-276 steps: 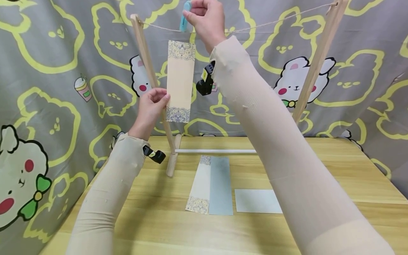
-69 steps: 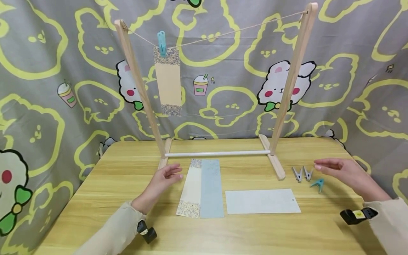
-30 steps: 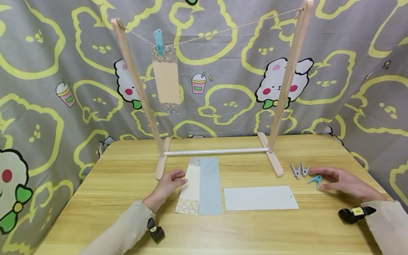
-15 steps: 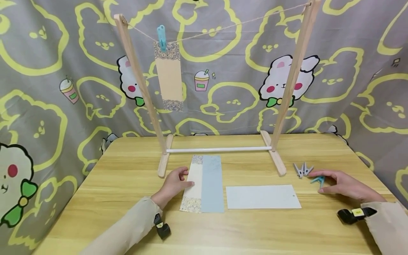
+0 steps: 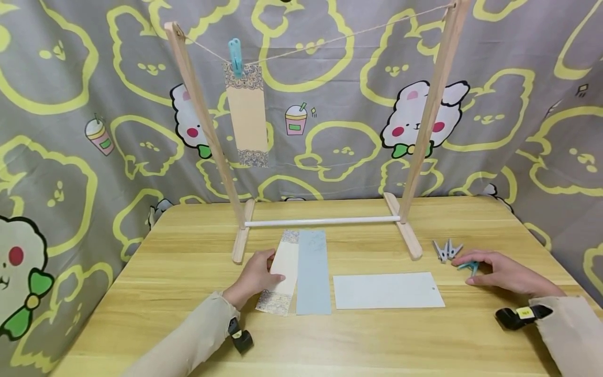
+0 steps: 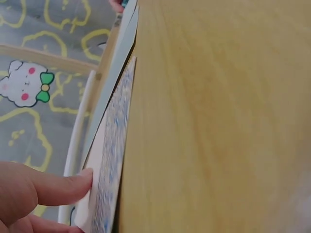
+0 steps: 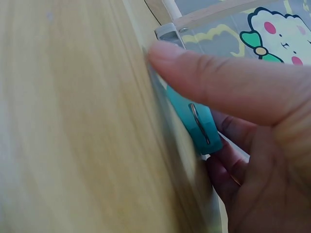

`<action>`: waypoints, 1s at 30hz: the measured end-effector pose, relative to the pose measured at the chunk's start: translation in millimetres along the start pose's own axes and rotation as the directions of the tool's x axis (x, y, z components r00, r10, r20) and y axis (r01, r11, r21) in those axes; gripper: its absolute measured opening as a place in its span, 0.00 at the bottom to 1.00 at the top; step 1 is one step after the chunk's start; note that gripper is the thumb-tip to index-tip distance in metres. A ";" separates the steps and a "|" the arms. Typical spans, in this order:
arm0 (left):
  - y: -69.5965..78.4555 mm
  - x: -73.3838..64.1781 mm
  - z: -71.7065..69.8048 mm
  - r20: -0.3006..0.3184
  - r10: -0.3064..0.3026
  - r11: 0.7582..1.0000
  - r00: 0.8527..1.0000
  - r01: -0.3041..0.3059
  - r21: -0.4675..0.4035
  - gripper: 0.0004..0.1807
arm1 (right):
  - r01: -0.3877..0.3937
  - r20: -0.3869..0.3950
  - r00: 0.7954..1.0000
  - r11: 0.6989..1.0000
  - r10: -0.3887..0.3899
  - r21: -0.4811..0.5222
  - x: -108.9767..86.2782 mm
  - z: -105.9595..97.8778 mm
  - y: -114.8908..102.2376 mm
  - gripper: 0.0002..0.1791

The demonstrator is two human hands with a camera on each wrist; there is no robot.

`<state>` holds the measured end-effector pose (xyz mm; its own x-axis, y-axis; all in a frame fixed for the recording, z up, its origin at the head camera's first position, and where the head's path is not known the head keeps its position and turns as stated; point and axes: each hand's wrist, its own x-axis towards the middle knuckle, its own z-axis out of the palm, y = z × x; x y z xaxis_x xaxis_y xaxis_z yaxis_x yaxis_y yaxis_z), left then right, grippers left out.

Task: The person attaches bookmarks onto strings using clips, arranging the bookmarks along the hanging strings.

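Observation:
My left hand pinches the left edge of a cream bookmark with patterned ends, its thumb on top. In the left wrist view, the near patterned end of this bookmark is tilted up off the table. At the right, my right hand has thumb and fingers around a teal clothespin low over the table. The right wrist view has the thumb partly covering that clothespin. Two grey clothespins lie just beyond the fingertips.
A blue-grey bookmark and a whitish one with a small hole lie on the table. Behind them stands a wooden frame with a white crossbar. From its string, a teal clothespin holds another cream bookmark.
A bookmark now hangs from the string, clipped there. Both hands have come down to the table. Left has taken hold of the cream bookmark and turned it slightly; right has closed around the teal clothespin.

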<state>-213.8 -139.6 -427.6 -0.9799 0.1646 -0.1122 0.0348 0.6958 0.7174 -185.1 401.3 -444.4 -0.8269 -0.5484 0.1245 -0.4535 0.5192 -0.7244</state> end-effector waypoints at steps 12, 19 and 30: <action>-3.1 4.3 -12.1 -0.013 -0.037 0.999 0.999 0.037 0.018 0.31 | -0.163 -0.142 0.980 0.975 0.142 -0.149 3.0 -0.7 -5.5 0.15; -14.6 15.3 -19.9 0.038 -0.006 0.990 0.999 0.011 -0.138 0.07 | -0.317 -0.281 0.925 0.926 0.254 -0.208 -0.6 -7.9 -11.7 0.18; -19.5 10.0 -52.5 0.131 -0.048 0.968 0.990 0.078 -0.237 0.07 | -0.376 -0.334 0.888 0.917 0.316 -0.132 10.0 -9.3 -23.7 0.23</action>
<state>-234.6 -188.3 -406.6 -0.9463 0.2211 -0.2357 -0.0895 0.5214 0.8486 -185.7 389.7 -419.8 -0.9887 -0.1043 0.1078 -0.1489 0.7691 -0.6215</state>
